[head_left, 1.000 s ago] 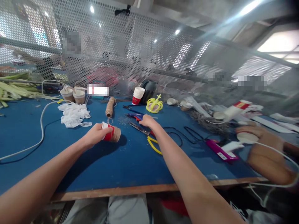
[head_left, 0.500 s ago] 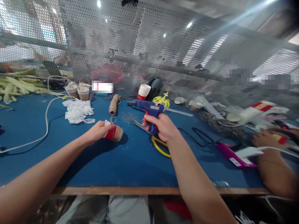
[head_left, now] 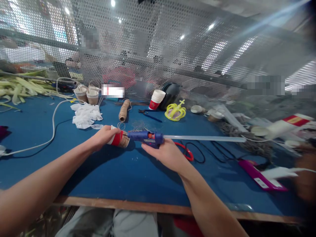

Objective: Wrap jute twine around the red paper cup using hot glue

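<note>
In my left hand [head_left: 105, 135] is a red-and-white paper cup [head_left: 117, 138], tipped on its side, with brown twine wound round its lower part. My right hand [head_left: 166, 152] grips a blue hot glue gun [head_left: 145, 136], held level with a long clear glue stick [head_left: 204, 138] sticking out of its back. The gun's nozzle points left and is at the twine-wrapped part of the cup; whether it touches cannot be made out. A thin loop of twine [head_left: 121, 125] stands up by the cup. Behind it lies a roll of twine [head_left: 124, 110].
Stacked paper cups [head_left: 157, 99], a yellow crown-shaped piece [head_left: 175, 112] and pliers [head_left: 150, 115] lie farther back. White gloves [head_left: 86, 115] and two twine-wrapped cups [head_left: 92, 95] are at left. A purple box [head_left: 261, 176], red handle [head_left: 189, 154] and black cord are at right.
My right hand has brought the glue gun left and down to the cup, turning it level. My left hand still holds the cup in nearly the same place.
</note>
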`<state>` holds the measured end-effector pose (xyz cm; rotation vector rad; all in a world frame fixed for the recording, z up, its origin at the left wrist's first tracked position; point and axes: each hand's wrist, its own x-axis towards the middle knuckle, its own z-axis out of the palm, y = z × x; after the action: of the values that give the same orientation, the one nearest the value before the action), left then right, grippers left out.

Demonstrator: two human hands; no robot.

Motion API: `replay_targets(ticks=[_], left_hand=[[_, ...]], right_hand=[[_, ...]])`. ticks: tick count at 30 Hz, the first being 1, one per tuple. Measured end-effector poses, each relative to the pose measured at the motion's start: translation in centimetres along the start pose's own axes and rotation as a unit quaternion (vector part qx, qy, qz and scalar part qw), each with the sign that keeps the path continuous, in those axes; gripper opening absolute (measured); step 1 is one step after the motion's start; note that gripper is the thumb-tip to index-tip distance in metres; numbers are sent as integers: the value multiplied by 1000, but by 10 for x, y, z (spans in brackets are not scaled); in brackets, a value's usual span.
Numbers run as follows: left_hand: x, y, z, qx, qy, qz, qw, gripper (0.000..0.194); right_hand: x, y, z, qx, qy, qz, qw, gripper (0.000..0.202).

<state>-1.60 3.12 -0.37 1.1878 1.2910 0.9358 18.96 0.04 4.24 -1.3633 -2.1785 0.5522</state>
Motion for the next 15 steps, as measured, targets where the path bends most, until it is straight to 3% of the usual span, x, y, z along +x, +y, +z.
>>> replay_targets(ticks=[7, 15], left_hand=[[-2, 3, 1, -27, -28, -15, 999, 24], [-2, 3, 1, -20, -4, -27, 999, 22]], right_hand=[[-2, 2, 5, -52, -16, -15, 998, 17], [-4, 0, 6, -90, -19, -19, 996, 18]])
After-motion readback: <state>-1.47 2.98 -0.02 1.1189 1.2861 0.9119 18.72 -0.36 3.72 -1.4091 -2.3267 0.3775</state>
